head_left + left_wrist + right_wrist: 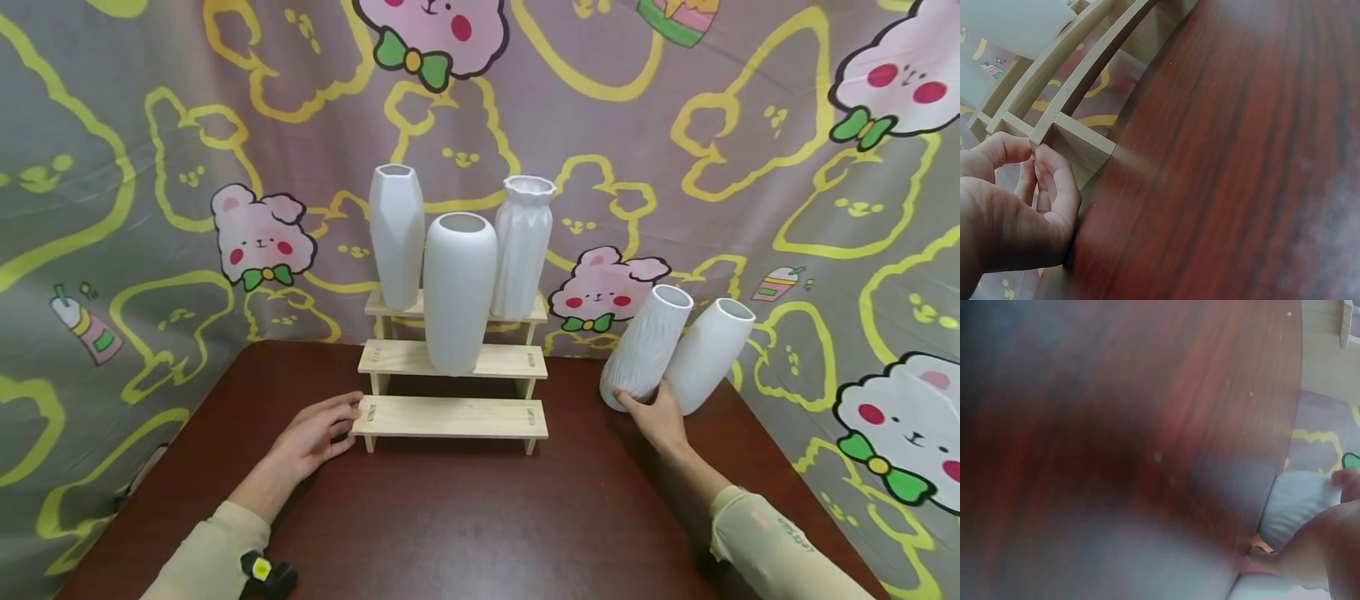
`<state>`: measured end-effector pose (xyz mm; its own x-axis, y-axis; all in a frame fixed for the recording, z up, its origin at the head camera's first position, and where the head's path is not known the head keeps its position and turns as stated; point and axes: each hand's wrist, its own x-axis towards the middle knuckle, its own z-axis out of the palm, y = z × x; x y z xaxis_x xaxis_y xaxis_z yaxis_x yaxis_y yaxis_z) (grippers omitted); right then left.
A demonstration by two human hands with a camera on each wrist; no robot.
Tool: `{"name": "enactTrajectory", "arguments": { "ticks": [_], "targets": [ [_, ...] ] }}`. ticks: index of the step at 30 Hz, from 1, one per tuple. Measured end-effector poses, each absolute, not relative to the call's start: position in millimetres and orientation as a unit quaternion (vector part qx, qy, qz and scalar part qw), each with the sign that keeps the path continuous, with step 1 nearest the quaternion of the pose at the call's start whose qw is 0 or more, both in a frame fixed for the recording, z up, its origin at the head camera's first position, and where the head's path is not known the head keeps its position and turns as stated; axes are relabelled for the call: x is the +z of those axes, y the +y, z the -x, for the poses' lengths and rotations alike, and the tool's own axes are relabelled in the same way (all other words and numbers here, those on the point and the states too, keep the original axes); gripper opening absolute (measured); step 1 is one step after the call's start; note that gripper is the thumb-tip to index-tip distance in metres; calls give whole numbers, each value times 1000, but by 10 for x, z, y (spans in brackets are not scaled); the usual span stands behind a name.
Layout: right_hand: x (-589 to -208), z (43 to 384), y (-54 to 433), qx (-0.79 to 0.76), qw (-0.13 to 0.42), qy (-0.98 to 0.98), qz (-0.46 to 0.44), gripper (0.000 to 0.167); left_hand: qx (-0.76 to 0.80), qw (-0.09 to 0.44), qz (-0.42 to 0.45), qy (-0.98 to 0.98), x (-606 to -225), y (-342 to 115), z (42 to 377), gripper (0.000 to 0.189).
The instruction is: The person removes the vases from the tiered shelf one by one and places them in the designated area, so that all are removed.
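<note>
"Ribbed vase point(647, 348): where do you have it, going by the wooden stand point(450, 418)?"

"To the right of the stand, well apart from it, on the dark red table point(457, 521); my right hand point(661, 418) grips it low down, thumb on one side, fingers reaching into the gap before the plain vase point(711, 360); that one is just beside it, farther from the stand."

"And your left hand point(318, 433)?"

"At the stand's left end; my thumb and fingertips pinch the end of its lowest board."

"What does the stand carry?"

"On its top step, the faceted vase point(397, 242) at the left and the frilled vase point(523, 250) at the right; on its middle step, the tall smooth vase point(460, 292); behind the stand hangs a printed cloth point(465, 158)."
</note>
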<state>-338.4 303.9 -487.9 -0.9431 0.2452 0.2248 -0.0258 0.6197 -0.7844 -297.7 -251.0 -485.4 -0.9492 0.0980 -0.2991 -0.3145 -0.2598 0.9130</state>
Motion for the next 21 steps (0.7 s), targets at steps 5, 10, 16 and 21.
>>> {"name": "enactTrajectory", "arguments": {
  "ticks": [5, 10, 16, 21],
  "targets": [
    [-4821, 3318, 3074, 423, 138, -895, 40, 80, 782, 125, 97, 602, -4863, -2504, 2984, 55],
    [-4756, 3227, 3100, 427, 118, -896, 39, 76, 777, 123, 98, 610, -4882, -2506, 2992, 58],
    [-4633, 3074, 3114, 413, 155, -896, 48, 54, 778, 122, 92, 610, -4886, -2508, 2996, 60],
    [-4500, 2949, 3081, 418, 206, -883, 59, 35, 779, 121, 92, 608, -4889, -2503, 2995, 59]
  ]
}}
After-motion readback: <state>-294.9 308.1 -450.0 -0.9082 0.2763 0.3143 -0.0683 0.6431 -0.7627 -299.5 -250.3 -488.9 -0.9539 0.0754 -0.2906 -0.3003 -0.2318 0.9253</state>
